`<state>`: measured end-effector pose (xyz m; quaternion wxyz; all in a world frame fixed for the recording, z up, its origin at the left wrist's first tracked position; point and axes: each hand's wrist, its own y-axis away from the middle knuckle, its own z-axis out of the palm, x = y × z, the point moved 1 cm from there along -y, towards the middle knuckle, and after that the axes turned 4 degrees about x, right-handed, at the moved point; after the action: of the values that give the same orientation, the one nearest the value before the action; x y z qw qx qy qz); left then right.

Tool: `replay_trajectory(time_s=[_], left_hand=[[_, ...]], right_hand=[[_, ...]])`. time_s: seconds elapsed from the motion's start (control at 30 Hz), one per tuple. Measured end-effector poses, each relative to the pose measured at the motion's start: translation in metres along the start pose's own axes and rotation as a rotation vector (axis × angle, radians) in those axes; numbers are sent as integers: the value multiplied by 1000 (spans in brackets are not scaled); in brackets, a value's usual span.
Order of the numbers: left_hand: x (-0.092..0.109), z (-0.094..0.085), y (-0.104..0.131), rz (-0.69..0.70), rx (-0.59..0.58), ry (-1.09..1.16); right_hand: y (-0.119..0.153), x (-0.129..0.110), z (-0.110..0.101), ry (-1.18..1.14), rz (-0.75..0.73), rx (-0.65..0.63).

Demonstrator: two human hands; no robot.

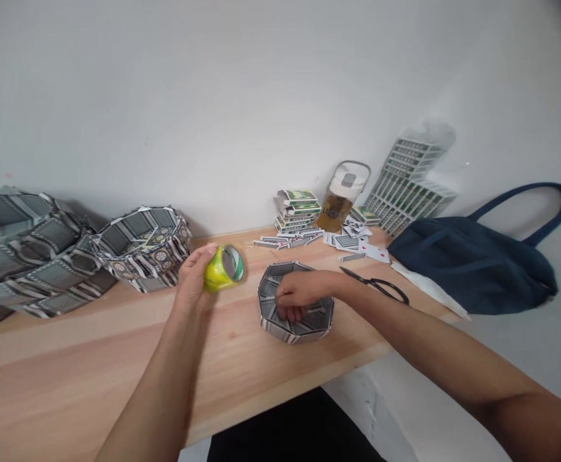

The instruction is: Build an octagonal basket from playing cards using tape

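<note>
A wide roll of yellow-green tape (218, 273) is gripped at its left side by my left hand (194, 274), a little above the wooden table. To its right, an octagonal basket made of grey patterned cards (294, 335) sits near the table's front edge. My right hand (297, 296) reaches into this basket from the right, fingers bent down toward its inside bottom. Whether those fingers hold anything is hidden.
Larger card baskets (59, 260) and a round patterned one (148, 250) stand at the left. Behind are stacked card boxes (297, 210), a bottle (340, 199) and loose cards (352, 242). Black scissors (376, 282) and a blue bag (467, 263) lie right on the table (92, 372).
</note>
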<state>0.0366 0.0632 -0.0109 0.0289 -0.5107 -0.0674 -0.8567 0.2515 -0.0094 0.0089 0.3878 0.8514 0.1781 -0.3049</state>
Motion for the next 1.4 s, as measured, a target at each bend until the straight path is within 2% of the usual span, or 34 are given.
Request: replay_trajectory(time_s=[0.1,0.23,0.47,0.63,0.77,0.87,1.03,1.2,1.33,1.37,1.4], left_hand=[[0,0,0,2,-16,-6],[-1,-2,-2,-8,-35,10],[-2,-1,-1,-21,-37,72],[-2,-1,-2,-51,-29,104],[-2,-2,-3,-48,-43,74],[-2,-3,-3,-25,-38,43],[-2,-3,-3,-5,-38,33],[-1,-2,-1,19,-106,7],[4,-1,6,44,-158,-2],[5,0,8,58,-177,-6],[7,1,11,77,-198,-13]], right_hand=[[1,-6,8,14,24,-77],[2,-8,14,26,53,-61],[-5,-11,4,-114,14,-75],[-25,-7,0,-189,74,-56],[-27,-5,-2,-198,82,-19],[-24,2,-6,-202,66,91],[-24,17,-5,-152,144,223],[-13,6,-5,-79,86,323],[8,-25,-13,-7,-32,583],[13,-35,-15,14,-68,699],[16,-45,-16,51,-144,890]])
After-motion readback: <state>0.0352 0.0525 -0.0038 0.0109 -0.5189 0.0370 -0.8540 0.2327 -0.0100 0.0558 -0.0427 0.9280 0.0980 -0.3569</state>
